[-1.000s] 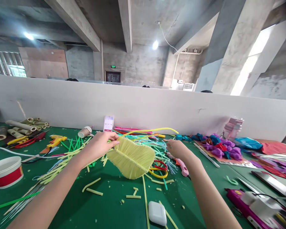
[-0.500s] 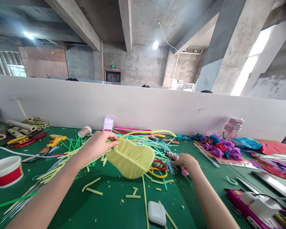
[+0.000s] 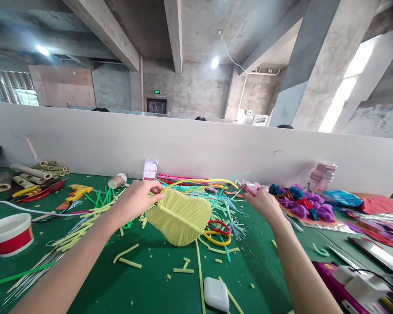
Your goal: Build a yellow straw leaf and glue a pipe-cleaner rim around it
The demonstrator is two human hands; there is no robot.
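Note:
A pale yellow leaf shape [image 3: 180, 218] made of fuzzy pipe cleaners, with a raised middle rib, hangs over the green table. My left hand [image 3: 142, 198] pinches its upper left end, fingers closed. From near those fingertips a brighter yellow pipe cleaner [image 3: 199, 180] arcs off to the right. My right hand [image 3: 262, 203] is closed around a pink glue gun [image 3: 250, 187], its nozzle pointing left above the pile; the palm hides part of its handle. Just under the leaf's right edge lie red and yellow loops [image 3: 219, 233].
Pipe cleaners [image 3: 222, 205] in many colours are heaped behind the leaf. A white earbud case [image 3: 216, 293] sits in front among yellow scraps. A paper cup [image 3: 9, 235] and yellow glue gun [image 3: 80, 192] are left; a purple power strip [image 3: 327, 279] is right. A white partition [image 3: 196, 144] stands behind.
My right hand has lifted the pink glue gun off the table beside the pile, moving it up and away and turning its nozzle leftward. My left hand and the leaf barely moved.

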